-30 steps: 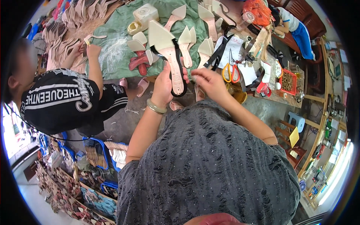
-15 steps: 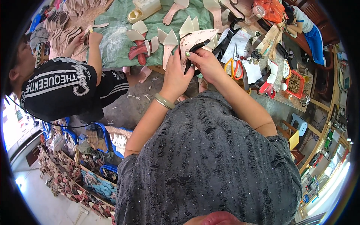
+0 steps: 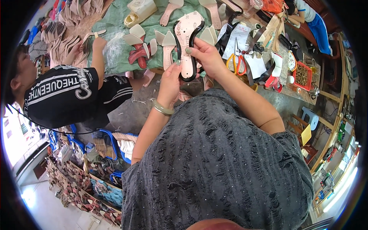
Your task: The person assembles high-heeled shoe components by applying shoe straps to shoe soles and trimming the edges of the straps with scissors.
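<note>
Left hand [image 3: 170, 83] grips the sole's [image 3: 186, 38] near left edge, right hand [image 3: 210, 59] its right, thumb across the face. Slanting rightward a half-second ago, it now points straight away, black edging [image 3: 178, 40] down both sides. Scissors [image 3: 236, 57] lie right of the hands.

Daylight streams through a bright opening [image 3: 14, 128] at left into a cluttered workroom, glaring off the pale floor [image 3: 78, 211]. A grey floor [image 3: 143, 99] runs beneath the wooden worktable [image 3: 305, 97]; at right stand a light-blue stool [image 3: 313, 122], wooden framing [image 3: 330, 96] and a glowing white strip [image 3: 339, 189].
</note>
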A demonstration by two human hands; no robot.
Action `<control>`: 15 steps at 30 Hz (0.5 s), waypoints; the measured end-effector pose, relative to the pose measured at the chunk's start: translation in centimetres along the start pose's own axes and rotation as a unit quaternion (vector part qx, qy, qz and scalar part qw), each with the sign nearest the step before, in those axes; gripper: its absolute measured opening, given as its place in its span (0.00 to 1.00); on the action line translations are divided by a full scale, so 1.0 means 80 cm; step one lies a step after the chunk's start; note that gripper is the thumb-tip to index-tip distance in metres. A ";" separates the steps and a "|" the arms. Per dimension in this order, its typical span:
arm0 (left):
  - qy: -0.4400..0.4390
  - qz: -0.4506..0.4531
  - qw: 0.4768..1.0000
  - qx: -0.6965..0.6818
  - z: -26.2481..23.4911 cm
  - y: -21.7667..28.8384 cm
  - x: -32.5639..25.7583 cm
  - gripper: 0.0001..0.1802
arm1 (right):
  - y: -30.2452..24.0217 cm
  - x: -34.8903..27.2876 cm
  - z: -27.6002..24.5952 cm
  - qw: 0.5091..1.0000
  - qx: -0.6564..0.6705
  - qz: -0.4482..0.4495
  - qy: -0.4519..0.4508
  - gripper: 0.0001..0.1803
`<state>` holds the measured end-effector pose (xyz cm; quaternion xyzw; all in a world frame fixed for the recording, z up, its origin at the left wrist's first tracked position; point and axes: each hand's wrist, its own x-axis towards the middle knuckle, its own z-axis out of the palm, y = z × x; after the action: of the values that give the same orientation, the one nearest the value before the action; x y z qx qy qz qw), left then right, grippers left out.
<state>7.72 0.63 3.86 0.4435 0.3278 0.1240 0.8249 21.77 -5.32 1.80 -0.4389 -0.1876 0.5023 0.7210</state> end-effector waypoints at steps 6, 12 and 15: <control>-0.027 -0.038 0.998 -0.050 -0.014 -0.013 -0.004 0.20 | -0.006 -0.027 0.001 0.993 0.071 0.062 -0.075 0.31; -0.122 -0.102 0.987 0.006 -0.030 -0.025 -0.006 0.22 | 0.009 -0.028 -0.004 0.976 0.186 0.091 -0.066 0.26; -0.083 -0.103 0.985 0.109 -0.038 -0.046 0.003 0.22 | 0.018 -0.025 -0.002 0.987 0.138 0.082 0.019 0.18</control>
<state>5.62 0.60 -0.47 0.5032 0.3138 -0.0356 0.8044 20.21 -7.00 0.87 -0.3586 -0.0664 0.5722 0.7346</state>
